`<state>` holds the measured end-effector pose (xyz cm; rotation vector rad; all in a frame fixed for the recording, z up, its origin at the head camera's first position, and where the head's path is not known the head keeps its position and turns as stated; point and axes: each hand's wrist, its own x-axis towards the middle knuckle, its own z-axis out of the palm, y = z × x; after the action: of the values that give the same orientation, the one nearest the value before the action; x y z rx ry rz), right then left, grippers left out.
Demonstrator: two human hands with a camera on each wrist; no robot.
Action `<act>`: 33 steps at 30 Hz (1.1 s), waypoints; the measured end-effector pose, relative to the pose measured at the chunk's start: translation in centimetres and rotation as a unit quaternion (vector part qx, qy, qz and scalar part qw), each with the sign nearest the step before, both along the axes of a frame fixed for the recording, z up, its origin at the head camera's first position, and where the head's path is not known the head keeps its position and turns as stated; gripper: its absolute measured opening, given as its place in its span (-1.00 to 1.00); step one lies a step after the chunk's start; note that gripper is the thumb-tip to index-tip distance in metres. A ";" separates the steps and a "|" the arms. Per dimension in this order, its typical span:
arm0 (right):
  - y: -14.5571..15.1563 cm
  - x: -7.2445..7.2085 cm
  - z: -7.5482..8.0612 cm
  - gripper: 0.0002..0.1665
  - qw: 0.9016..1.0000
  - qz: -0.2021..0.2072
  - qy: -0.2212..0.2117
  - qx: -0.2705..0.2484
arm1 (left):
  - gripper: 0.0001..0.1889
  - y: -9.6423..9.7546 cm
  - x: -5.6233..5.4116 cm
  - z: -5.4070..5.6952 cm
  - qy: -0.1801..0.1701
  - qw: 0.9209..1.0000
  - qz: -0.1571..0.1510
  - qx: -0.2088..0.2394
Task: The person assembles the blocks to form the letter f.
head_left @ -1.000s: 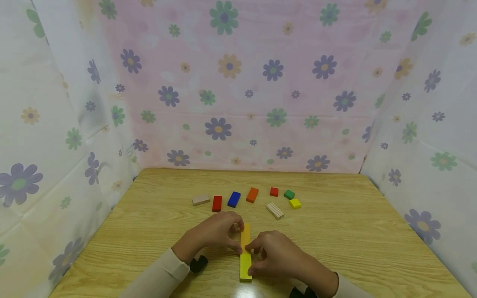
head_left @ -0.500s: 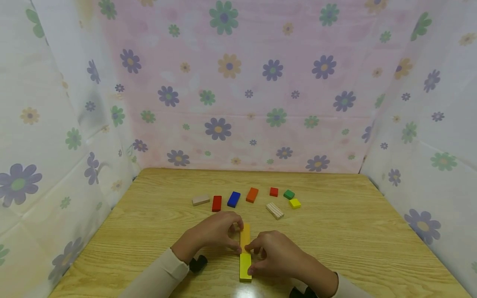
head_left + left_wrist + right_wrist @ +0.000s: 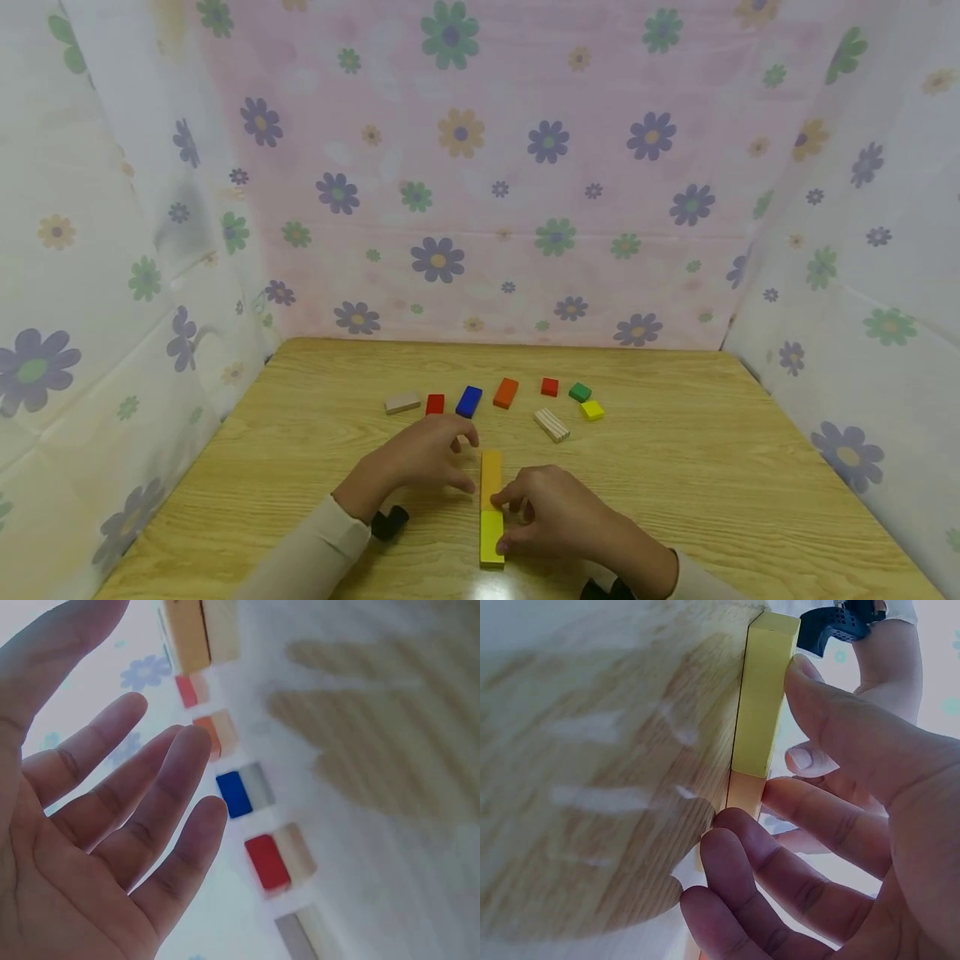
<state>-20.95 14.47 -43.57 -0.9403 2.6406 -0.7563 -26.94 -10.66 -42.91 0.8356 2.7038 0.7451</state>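
A yellow block [image 3: 491, 542] and an amber block [image 3: 491, 477] lie end to end in a line on the wooden table. My right hand [image 3: 557, 512] rests along their right side; its thumb touches the yellow block and its index finger the amber one, as the right wrist view also shows. My left hand [image 3: 416, 457] is to the left of the amber block, apart from it, fingers spread and holding nothing. In the left wrist view its palm [image 3: 67, 877] shows bare. That hand covers part of a red block [image 3: 435, 404] in the head view.
Behind the hands lie a beige block [image 3: 402, 402], a blue block [image 3: 468, 402], an orange block [image 3: 506, 393], a small red block [image 3: 550, 387], a green block [image 3: 580, 392], a small yellow block [image 3: 592, 410] and some pale wooden sticks [image 3: 552, 425]. Flowered cloth [image 3: 495, 208] encloses the table.
My left hand has let go of the amber block and moved left and slightly away, its fingers spreading. My right hand and both blocks stay in place.
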 end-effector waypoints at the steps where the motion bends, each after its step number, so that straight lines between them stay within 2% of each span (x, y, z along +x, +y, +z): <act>1: 0.0 0.0 0.0 -0.41 1.000 0.000 -0.002 -0.002 | -0.39 -0.2 -0.1 0.1 0.002 1.000 0.004 0.005; 8: -0.1 0.0 0.0 -0.42 1.000 0.002 0.003 0.000 | -0.37 -2.0 -1.0 0.8 0.026 0.998 0.028 0.049; 13: -0.1 0.0 0.0 -0.41 1.000 0.001 0.001 0.002 | -0.33 -2.9 -1.8 1.0 0.041 0.995 0.069 0.063; 20: 0.0 -0.2 0.0 -0.41 1.000 0.001 -0.010 0.003 | -0.23 -3.8 -2.9 1.0 0.037 0.990 0.118 0.064; 26: -0.1 -0.2 0.1 -0.42 1.000 0.000 -0.017 0.001 | -0.22 -4.3 -3.8 1.1 0.025 0.989 0.122 0.083; 33: 0.1 -0.1 0.0 -0.41 1.000 -0.001 -0.021 -0.003 | -0.24 -4.4 -4.9 0.1 0.001 0.988 0.132 0.084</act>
<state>-21.01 14.53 -43.56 -0.9138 2.6050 -0.7756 -31.79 -15.07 -42.84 0.5146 2.8159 1.0408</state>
